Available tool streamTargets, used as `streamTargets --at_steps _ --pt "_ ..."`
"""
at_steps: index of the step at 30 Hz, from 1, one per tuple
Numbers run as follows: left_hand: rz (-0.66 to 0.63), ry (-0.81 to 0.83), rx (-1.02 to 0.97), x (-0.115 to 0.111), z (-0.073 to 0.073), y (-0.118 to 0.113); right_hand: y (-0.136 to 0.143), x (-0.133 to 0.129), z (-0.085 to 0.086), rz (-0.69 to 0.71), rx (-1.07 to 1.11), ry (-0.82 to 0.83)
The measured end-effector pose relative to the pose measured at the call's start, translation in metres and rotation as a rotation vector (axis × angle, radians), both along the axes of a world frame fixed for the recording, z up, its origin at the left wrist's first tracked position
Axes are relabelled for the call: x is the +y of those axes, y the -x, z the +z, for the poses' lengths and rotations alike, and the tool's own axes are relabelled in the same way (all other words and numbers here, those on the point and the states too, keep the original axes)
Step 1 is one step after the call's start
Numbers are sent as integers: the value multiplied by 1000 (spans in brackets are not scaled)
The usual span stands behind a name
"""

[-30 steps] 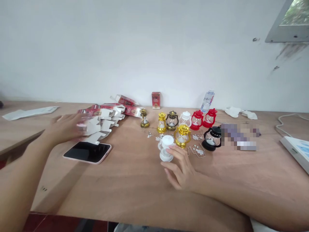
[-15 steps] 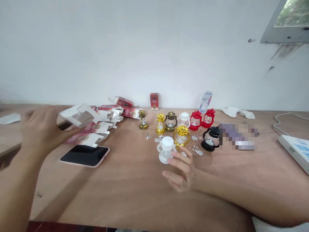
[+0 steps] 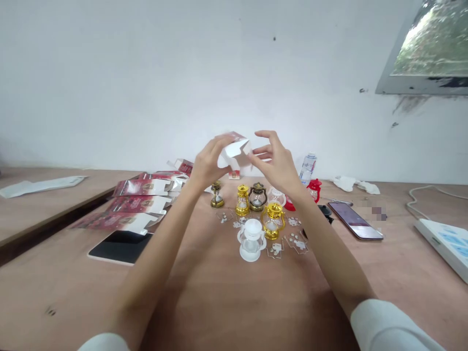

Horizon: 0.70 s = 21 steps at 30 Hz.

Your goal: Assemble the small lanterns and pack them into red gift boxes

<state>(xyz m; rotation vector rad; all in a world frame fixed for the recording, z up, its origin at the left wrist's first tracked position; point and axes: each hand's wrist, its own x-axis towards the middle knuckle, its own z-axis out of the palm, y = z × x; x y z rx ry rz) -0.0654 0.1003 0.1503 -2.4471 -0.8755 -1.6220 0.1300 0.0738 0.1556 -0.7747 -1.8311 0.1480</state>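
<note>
In the head view, a small red-and-white carton box [image 3: 238, 147] with its end flaps open is held up above the table by my left hand [image 3: 210, 163]. My right hand [image 3: 277, 165] is beside the box's open end, fingers spread and the thumb close to a flap; whether it touches is unclear. Below them, a white mini lantern [image 3: 252, 241] stands nearest to me. Close by is a gold lantern [image 3: 273, 222]. Behind are a slim gold lantern [image 3: 242, 200], a dark bronze one [image 3: 258, 197] and a smaller bronze one [image 3: 217, 196]. My right arm partly hides red, white and black lanterns.
Flattened red cartons [image 3: 141, 204] lie at left, with a phone [image 3: 119, 246] in front. Metal hooks and small parts [image 3: 296, 241] lie among the lanterns. At right are another phone [image 3: 354, 222], a water bottle [image 3: 308, 168], crumpled tissue [image 3: 345, 183] and a white device [image 3: 444, 243].
My left hand has brought the box from the left to the centre and higher up. My right hand has left the white lantern and risen to the box. The camera view has shifted slightly.
</note>
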Motion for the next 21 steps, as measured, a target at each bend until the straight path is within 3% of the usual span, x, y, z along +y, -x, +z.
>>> streamTargets --at_steps 7,12,15,21 --pt "-19 127 158 0 -2 -3 -18 -1 -2 -55 -95 -35" --pt "115 203 271 -21 4 -3 -14 8 -8 -62 -234 -28" --pt "166 165 308 -33 10 -7 -10 8 -9 -37 -261 -84" --pt "136 1 386 -41 13 -11 -11 1 -4 -3 -146 -212"
